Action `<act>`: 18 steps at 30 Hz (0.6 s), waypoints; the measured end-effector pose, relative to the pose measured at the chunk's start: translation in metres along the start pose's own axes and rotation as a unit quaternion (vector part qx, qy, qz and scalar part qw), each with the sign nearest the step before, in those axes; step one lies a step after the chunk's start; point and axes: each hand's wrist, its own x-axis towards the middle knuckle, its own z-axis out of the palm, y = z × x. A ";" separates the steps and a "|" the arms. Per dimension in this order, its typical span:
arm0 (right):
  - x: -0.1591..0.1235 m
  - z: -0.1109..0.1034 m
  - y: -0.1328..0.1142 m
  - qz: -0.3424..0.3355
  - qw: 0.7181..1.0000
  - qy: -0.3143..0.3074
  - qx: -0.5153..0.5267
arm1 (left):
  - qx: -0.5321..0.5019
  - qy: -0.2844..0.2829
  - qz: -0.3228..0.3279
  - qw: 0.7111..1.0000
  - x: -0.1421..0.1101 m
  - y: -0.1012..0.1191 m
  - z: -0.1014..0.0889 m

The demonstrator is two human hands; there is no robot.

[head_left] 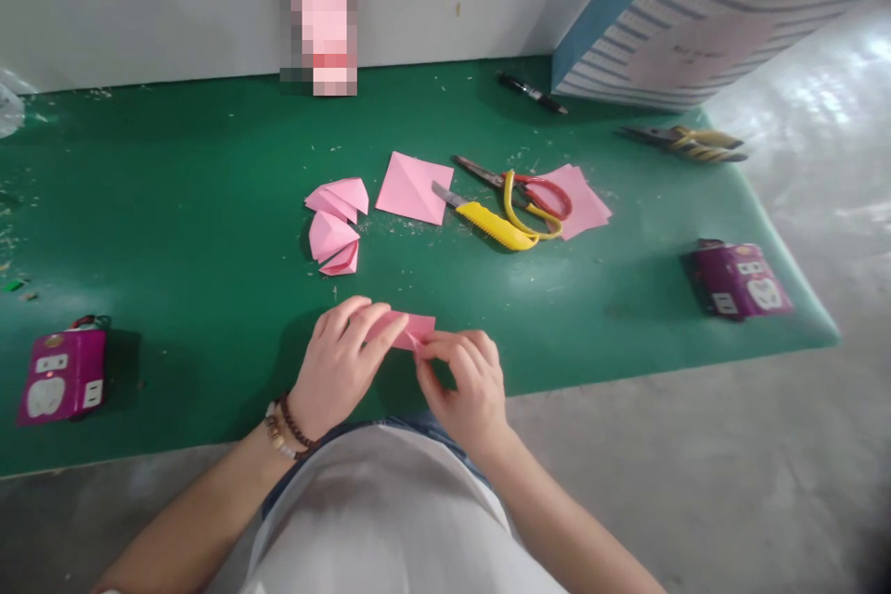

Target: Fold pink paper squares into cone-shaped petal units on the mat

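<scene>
A folded piece of pink paper is between my hands near the table's front edge. My left hand grips its left side, the fingers lying over it and hiding part of it. At the paper's lower right corner, my right hand pinches it between thumb and forefinger. Beyond my left hand lie several folded pink paper pieces. A creased pink square rests to their right. Across its right edge lies the blade of a yellow utility knife, beside red and yellow scissors.
Pink sheets lie partly under the scissors. A pen and pliers are farther back, near a striped box. Purple boxes stand at left and right. Small scraps dot the green table.
</scene>
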 end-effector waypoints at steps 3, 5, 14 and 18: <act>-0.006 -0.005 -0.003 -0.037 0.998 -0.037 0.016 | -0.038 0.041 0.022 0.998 -0.004 0.001 0.003; -0.006 -0.010 0.002 -0.069 0.993 -0.084 0.034 | -0.075 0.057 0.036 0.995 -0.007 -0.001 0.003; 0.009 -0.014 0.047 -0.222 0.962 -0.151 -0.052 | -0.259 0.023 0.029 0.965 -0.019 -0.016 0.006; 0.010 -0.008 0.055 -0.257 0.957 -0.129 -0.034 | -0.183 -0.019 0.051 0.982 -0.024 -0.022 0.005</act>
